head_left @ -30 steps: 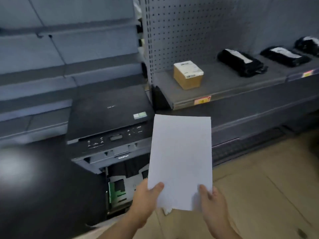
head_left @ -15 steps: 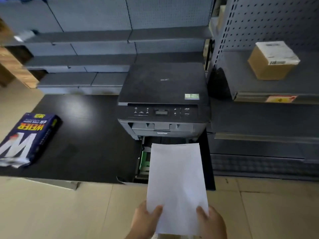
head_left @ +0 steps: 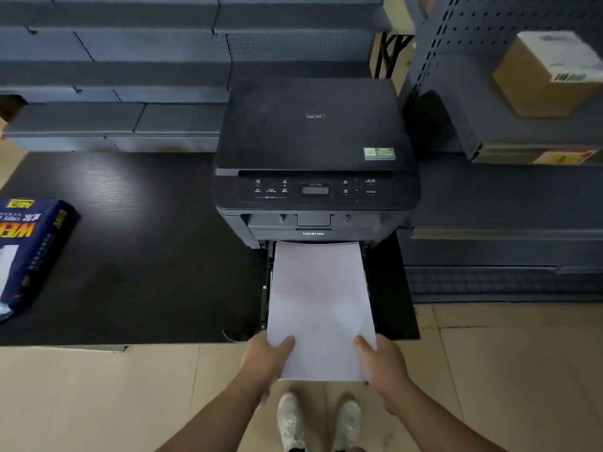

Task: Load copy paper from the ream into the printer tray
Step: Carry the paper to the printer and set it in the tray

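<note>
A white stack of copy paper lies flat over the pulled-out tray of the black printer; its far edge reaches the printer's front. My left hand grips the paper's near left corner and my right hand grips the near right corner. The tray is mostly hidden under the sheets; only its left rim shows. The blue ream wrapper lies open on the black platform at the far left.
The printer sits on a low black platform on a tiled floor. Grey shelving stands behind and to the right, with a cardboard box on the right shelf. My white shoes are below the paper.
The view swung to face the printer and came closer. The paper went from held up in front of it to lying flat over the open tray, far edge at the printer.
</note>
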The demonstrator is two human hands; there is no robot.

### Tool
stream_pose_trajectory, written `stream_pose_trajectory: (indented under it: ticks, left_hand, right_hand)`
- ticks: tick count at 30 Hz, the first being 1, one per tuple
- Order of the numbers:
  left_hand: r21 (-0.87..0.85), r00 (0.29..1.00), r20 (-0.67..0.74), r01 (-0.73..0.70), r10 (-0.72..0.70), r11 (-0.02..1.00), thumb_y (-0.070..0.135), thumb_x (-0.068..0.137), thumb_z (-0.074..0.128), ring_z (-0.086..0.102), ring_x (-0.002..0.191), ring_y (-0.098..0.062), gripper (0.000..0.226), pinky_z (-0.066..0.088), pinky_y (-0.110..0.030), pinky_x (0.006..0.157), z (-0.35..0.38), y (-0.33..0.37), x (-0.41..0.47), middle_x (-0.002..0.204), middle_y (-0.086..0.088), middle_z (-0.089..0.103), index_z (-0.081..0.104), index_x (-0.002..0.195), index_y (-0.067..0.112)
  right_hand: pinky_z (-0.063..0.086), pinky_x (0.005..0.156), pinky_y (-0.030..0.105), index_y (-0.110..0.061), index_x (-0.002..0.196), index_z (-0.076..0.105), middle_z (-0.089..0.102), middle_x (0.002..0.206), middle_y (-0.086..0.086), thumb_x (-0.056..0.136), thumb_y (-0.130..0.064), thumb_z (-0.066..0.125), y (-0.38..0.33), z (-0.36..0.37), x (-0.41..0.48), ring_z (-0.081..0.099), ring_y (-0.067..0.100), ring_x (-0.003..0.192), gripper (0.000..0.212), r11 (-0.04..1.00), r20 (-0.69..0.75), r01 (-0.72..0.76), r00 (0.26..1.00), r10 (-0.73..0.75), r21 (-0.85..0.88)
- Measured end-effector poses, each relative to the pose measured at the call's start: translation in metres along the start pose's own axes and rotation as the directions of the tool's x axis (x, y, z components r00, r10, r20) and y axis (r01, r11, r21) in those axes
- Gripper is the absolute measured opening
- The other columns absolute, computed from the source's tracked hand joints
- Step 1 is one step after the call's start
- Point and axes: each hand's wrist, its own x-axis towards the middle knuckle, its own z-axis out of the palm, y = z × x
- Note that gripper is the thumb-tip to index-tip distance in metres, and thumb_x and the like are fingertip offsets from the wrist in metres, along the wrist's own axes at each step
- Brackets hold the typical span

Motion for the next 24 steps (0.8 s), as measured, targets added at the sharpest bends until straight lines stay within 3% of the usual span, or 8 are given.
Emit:
stream_pose_trajectory:
  ticks: [2, 4, 6, 8, 13, 19, 22, 24]
  left_hand:
    - [0.004, 1.000, -0.004, 0.004, -0.004, 1.000, 0.026, 0.088, 0.069, 0.072, 0.090, -0.023, 0.022, 0.060, -0.045, 0.086, -0.004, 0.001, 0.009, 0.101, -0.004, 0.074, 0.069, 0.106, 0.013]
    - [0.026, 1.000, -0.005, 0.001, -0.001, 1.000, 0.026, 0.087, 0.069, 0.072, 0.090, -0.024, 0.024, 0.060, -0.045, 0.085, -0.005, 0.002, 0.017, 0.101, -0.005, 0.075, 0.070, 0.105, 0.011]
    - [0.001, 1.000, -0.001, 0.016, -0.016, 1.000, 0.023, 0.089, 0.069, 0.073, 0.089, -0.025, 0.022, 0.061, -0.043, 0.083, -0.004, 0.006, 0.022, 0.100, -0.007, 0.075, 0.070, 0.105, 0.008]
    - [-0.029, 1.000, 0.002, 0.025, -0.025, 0.999, 0.020, 0.088, 0.070, 0.074, 0.087, -0.026, 0.022, 0.062, -0.043, 0.082, -0.002, 0.009, 0.028, 0.097, -0.008, 0.076, 0.072, 0.104, 0.005]
    - [-0.080, 1.000, -0.003, 0.029, -0.029, 0.996, 0.019, 0.090, 0.067, 0.074, 0.088, -0.023, 0.018, 0.062, -0.034, 0.073, 0.000, 0.019, 0.028, 0.099, -0.005, 0.076, 0.070, 0.105, 0.009]
    - [-0.050, 0.999, -0.050, -0.006, 0.003, 0.999, 0.022, 0.091, 0.065, 0.072, 0.089, -0.021, 0.014, 0.061, -0.036, 0.076, 0.003, 0.031, 0.034, 0.098, -0.001, 0.073, 0.068, 0.102, 0.015]
    - [-0.018, 0.998, -0.065, -0.019, 0.018, 1.000, 0.022, 0.092, 0.066, 0.070, 0.083, -0.016, 0.013, 0.057, -0.028, 0.065, 0.006, 0.039, 0.046, 0.094, 0.001, 0.072, 0.068, 0.101, 0.013]
    - [-0.038, 0.997, -0.073, -0.011, 0.009, 0.999, 0.021, 0.091, 0.067, 0.070, 0.083, -0.015, 0.009, 0.055, -0.026, 0.066, 0.008, 0.042, 0.054, 0.095, 0.001, 0.073, 0.066, 0.098, 0.016]
  right_hand:
    - [0.055, 0.074, 0.040, -0.014, 0.094, 0.067, 0.069, 0.090, 0.008, 0.096, -0.025, 0.055, -0.003, 0.005, 0.004, 0.065, 0.027, 0.082, 0.016, 1.000, -0.003, -0.002, 1.000, 0.002, -0.003]
    - [0.055, 0.065, 0.042, -0.011, 0.093, 0.068, 0.069, 0.085, 0.011, 0.095, -0.025, 0.056, -0.005, 0.008, 0.009, 0.065, 0.030, 0.075, 0.019, 1.000, -0.003, -0.002, 1.000, 0.002, 0.000]
    - [0.046, 0.048, 0.031, -0.009, 0.089, 0.067, 0.062, 0.074, 0.009, 0.096, -0.025, 0.055, -0.008, 0.006, 0.013, 0.058, 0.026, 0.059, 0.021, 1.000, 0.005, -0.011, 1.000, 0.011, 0.003]
    - [0.037, 0.041, 0.024, -0.010, 0.086, 0.064, 0.055, 0.068, 0.008, 0.097, -0.028, 0.053, -0.010, 0.004, 0.018, 0.049, 0.021, 0.051, 0.023, 1.000, 0.009, -0.015, 1.000, 0.016, -0.020]
    - [0.035, 0.050, 0.026, -0.010, 0.094, 0.065, 0.057, 0.072, 0.007, 0.098, -0.031, 0.052, -0.015, -0.001, 0.029, 0.046, 0.016, 0.053, 0.025, 1.000, 0.028, 0.010, 1.000, -0.010, -0.016]
    - [0.033, 0.046, 0.025, -0.008, 0.093, 0.065, 0.051, 0.062, 0.003, 0.098, -0.027, 0.053, -0.023, 0.002, 0.045, 0.041, 0.015, 0.047, 0.023, 0.998, 0.039, 0.007, 0.999, -0.010, 0.055]
    - [0.031, 0.041, 0.025, -0.003, 0.096, 0.062, 0.046, 0.064, 0.004, 0.098, -0.028, 0.054, -0.028, 0.004, 0.057, 0.037, 0.016, 0.046, 0.026, 0.996, 0.036, -0.030, 0.999, 0.028, 0.082]
    - [0.029, 0.041, 0.026, 0.002, 0.097, 0.055, 0.045, 0.067, 0.007, 0.098, -0.030, 0.055, -0.031, 0.006, 0.067, 0.034, 0.017, 0.047, 0.032, 0.996, 0.035, -0.051, 0.998, 0.049, 0.074]
